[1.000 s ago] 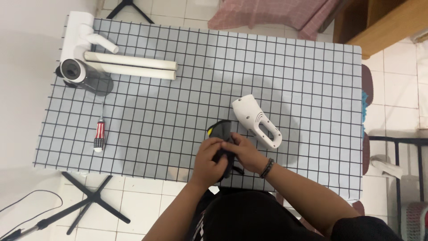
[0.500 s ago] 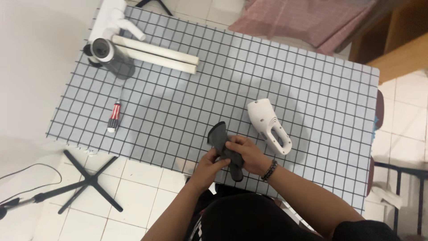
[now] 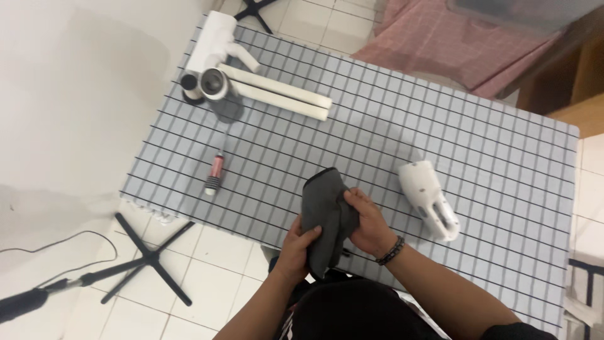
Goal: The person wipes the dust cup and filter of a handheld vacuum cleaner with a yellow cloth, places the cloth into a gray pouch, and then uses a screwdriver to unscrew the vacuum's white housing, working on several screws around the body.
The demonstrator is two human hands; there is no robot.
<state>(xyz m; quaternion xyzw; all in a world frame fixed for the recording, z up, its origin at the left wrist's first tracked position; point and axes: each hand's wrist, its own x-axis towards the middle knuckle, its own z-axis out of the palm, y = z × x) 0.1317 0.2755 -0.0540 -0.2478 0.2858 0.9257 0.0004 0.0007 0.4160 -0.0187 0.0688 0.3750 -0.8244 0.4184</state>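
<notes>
Over checked table, grey pouch between fingers.

The dark grey part is partly hidden beneath both hands, its lower end covered.

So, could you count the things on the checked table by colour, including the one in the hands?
White: 2, the vacuum body with tube and the handle part
Grey: 1, the dark piece held by the left hand and right hand
Pink and white: 1, the small brush
Total: 4
</notes>
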